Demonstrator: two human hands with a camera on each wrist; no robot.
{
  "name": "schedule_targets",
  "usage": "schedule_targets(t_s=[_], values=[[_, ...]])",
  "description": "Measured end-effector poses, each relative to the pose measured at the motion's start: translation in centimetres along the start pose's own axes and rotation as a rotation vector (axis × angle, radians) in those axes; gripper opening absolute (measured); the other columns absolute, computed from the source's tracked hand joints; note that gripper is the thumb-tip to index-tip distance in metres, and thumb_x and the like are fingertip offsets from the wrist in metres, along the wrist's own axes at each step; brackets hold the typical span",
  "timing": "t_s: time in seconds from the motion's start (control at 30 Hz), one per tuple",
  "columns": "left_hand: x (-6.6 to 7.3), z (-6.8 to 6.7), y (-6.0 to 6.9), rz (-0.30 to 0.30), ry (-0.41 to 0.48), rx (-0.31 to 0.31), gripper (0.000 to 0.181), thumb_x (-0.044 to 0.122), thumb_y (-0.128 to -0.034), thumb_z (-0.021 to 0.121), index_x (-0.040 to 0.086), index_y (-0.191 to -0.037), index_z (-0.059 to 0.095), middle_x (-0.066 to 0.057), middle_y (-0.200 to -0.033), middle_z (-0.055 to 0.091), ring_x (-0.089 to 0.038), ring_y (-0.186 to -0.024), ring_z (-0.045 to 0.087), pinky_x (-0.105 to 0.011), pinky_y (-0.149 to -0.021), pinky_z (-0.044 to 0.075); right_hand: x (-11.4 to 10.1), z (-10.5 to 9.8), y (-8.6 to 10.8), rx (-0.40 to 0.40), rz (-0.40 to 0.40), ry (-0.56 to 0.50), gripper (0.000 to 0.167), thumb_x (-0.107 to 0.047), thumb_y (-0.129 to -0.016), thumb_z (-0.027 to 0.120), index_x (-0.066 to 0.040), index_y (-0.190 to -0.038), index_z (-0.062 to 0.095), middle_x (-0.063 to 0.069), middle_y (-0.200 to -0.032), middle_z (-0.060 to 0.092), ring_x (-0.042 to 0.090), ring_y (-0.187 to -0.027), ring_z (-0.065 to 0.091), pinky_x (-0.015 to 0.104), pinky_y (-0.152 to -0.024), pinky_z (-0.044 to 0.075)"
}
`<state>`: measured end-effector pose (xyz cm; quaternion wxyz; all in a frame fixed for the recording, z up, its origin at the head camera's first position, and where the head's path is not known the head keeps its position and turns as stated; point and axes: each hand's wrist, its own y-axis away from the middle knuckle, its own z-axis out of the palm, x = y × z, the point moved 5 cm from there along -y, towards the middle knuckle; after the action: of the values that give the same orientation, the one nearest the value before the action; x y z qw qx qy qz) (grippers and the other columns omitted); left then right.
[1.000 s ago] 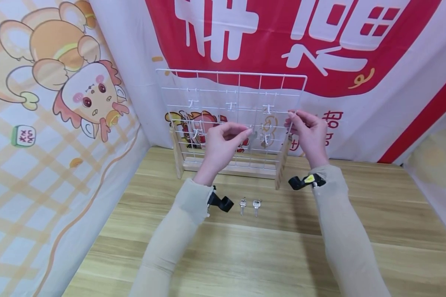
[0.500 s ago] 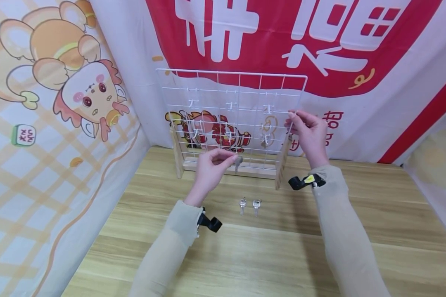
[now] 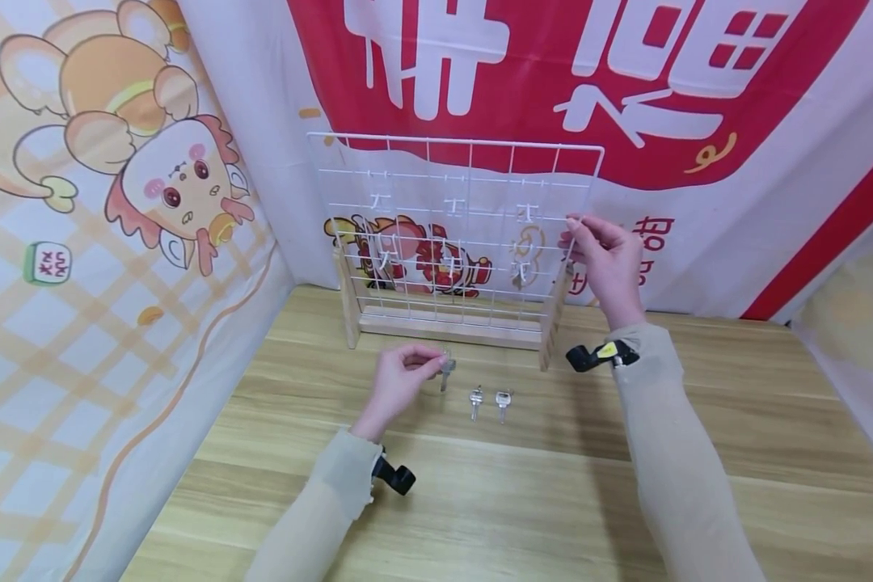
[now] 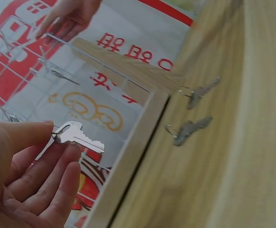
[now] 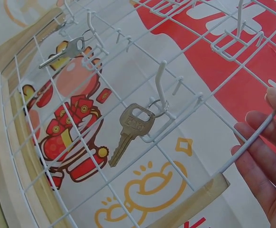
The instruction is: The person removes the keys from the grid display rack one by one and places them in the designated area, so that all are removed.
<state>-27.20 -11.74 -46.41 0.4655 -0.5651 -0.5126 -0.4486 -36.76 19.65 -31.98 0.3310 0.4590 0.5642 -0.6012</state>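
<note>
My left hand (image 3: 400, 381) pinches a silver key (image 4: 81, 137) by its small ring between thumb and forefinger, just above the table. To the right of it, two keys with rings, a nearer-left key (image 3: 476, 402) and another key (image 3: 503, 404), lie on the table. My right hand (image 3: 607, 263) grips the right side wire of a white grid rack (image 3: 454, 144), thumb in front and fingers behind. A key (image 5: 135, 124) hangs by its ring on the lower right hook (image 5: 161, 83). Another key (image 5: 71, 51) hangs on a neighbouring hook in the right wrist view.
The rack stands in a wooden base (image 3: 451, 330) at the back of the wooden table (image 3: 524, 509). Several white hooks sit on the grid in two rows. A printed cloth (image 3: 698, 170) hangs close behind, and a patterned cloth (image 3: 138, 339) borders the left side.
My left hand has moved down and toward me from the front of the rack to the table, carrying the key. The right hand has stayed on the rack's side wire.
</note>
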Motion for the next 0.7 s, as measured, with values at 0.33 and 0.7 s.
schedule_targets(t_s=[0.33, 0.7], values=[[-3.6, 1.4, 0.5, -0.044, -0.061, -0.055, 0.01, 0.01, -0.0904, 0.079, 0.005, -0.098, 0.076, -0.004, -0.091, 0.075, -0.019, -0.08, 0.071, -0.032, -0.074, 0.061, 0.0, 0.0, -0.1, 0.004, -0.004, -0.008, 0.039, -0.035, -0.094, 0.074, -0.01, -0.124, 0.074, 0.014, -0.11, 0.073, 0.02, -0.095, 0.072, 0.027, -0.085, 0.058], [-4.6, 2.5, 0.2, -0.123, -0.135, -0.098, 0.009, 0.01, -0.0913, 0.077, 0.004, -0.098, 0.075, -0.003, -0.086, 0.074, -0.018, -0.076, 0.07, -0.03, -0.069, 0.06, 0.4, 0.0, -0.2, 0.014, -0.001, 0.011, 0.035, -0.034, -0.095, 0.072, -0.013, -0.123, 0.075, 0.014, -0.11, 0.073, 0.02, -0.096, 0.072, 0.028, -0.087, 0.057]])
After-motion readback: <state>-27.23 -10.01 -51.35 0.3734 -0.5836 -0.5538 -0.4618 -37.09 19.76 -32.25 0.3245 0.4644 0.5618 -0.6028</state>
